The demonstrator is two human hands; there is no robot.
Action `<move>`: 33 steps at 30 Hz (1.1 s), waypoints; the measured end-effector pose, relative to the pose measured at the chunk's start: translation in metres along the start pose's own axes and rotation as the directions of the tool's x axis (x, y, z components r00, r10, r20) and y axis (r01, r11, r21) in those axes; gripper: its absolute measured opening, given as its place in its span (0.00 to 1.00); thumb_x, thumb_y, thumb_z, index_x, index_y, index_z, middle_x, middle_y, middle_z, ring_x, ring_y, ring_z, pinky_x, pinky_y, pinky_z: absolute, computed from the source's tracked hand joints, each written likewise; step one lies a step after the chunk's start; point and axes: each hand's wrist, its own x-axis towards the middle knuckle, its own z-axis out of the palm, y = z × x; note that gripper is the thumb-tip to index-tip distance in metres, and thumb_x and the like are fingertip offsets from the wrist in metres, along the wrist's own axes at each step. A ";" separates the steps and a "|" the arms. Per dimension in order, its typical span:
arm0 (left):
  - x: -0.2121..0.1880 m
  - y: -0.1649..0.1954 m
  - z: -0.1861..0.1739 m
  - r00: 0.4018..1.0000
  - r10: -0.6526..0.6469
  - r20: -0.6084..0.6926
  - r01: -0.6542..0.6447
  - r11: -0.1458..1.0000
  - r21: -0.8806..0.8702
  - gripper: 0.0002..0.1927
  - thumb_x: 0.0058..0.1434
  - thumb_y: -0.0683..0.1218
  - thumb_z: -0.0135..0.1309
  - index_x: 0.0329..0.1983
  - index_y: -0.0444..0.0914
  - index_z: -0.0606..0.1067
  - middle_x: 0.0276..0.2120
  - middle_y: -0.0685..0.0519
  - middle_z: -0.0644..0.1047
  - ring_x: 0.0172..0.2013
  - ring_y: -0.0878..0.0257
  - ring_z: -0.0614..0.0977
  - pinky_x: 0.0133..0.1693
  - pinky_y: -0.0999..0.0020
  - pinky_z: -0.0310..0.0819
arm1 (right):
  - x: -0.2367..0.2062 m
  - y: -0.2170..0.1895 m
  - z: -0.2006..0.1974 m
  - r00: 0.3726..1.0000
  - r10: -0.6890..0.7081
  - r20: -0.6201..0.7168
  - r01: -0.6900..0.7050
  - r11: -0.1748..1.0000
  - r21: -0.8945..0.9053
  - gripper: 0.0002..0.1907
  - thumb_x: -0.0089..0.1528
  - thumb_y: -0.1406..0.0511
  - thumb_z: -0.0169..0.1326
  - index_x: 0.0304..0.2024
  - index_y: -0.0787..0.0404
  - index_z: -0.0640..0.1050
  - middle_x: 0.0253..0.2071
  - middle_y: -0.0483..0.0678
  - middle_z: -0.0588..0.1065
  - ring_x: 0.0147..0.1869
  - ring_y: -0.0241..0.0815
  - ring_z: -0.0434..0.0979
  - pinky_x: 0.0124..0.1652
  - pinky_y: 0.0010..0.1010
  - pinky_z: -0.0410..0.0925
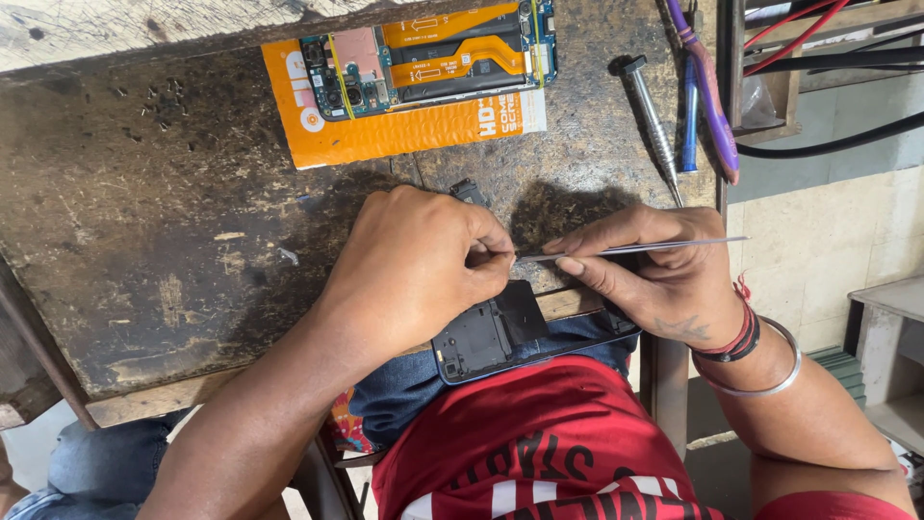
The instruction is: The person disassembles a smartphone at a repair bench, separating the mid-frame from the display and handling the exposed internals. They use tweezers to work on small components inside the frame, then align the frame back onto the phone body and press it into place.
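My left hand is curled into a loose fist at the bench edge, thumb and forefinger pinched together on something too small for me to make out. My right hand is clamped on thin metal tweezers, which lie nearly level with their points meeting my left fingertips. Just below both hands a dark phone back cover rests inside-up, partly on the bench edge and partly over my lap, its camera end toward my left. A small dark part sits on the bench just beyond my left knuckles. Farther up the bench lies an opened phone, its boards and orange flex cables bare, resting on an orange card. To the right of it a metal screwdriver lies tip toward me, near my right hand but apart from it, and beside that are a blue tool and a purple-handled tool. Red and black cables run across the far right corner.
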 end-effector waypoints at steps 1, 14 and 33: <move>0.000 0.000 0.001 1.000 0.008 -0.006 -0.008 1.000 -0.004 0.08 0.53 0.48 0.62 0.32 0.41 0.85 0.29 0.49 0.84 0.30 0.56 0.87 0.40 0.62 0.81 | -0.002 0.001 0.000 1.000 0.015 -0.007 -0.014 1.000 0.028 0.05 0.62 0.73 0.63 0.39 0.66 0.80 0.42 0.54 0.83 0.48 0.41 0.87 0.48 0.27 0.78; 0.000 0.001 0.001 1.000 0.023 -0.017 -0.024 1.000 -0.020 0.09 0.53 0.48 0.62 0.33 0.40 0.85 0.29 0.48 0.84 0.31 0.56 0.88 0.41 0.62 0.81 | -0.006 0.007 0.001 0.999 -0.018 -0.036 0.020 0.998 0.059 0.05 0.62 0.74 0.63 0.40 0.66 0.79 0.42 0.55 0.83 0.49 0.43 0.87 0.48 0.28 0.79; -0.001 -0.001 0.001 0.999 0.023 -0.022 -0.024 1.000 -0.018 0.08 0.53 0.48 0.62 0.33 0.41 0.85 0.29 0.50 0.84 0.31 0.56 0.87 0.40 0.62 0.81 | -0.003 0.003 0.002 0.998 0.062 -0.030 -0.061 0.998 0.027 0.05 0.62 0.73 0.64 0.39 0.66 0.80 0.40 0.53 0.84 0.44 0.36 0.85 0.44 0.24 0.76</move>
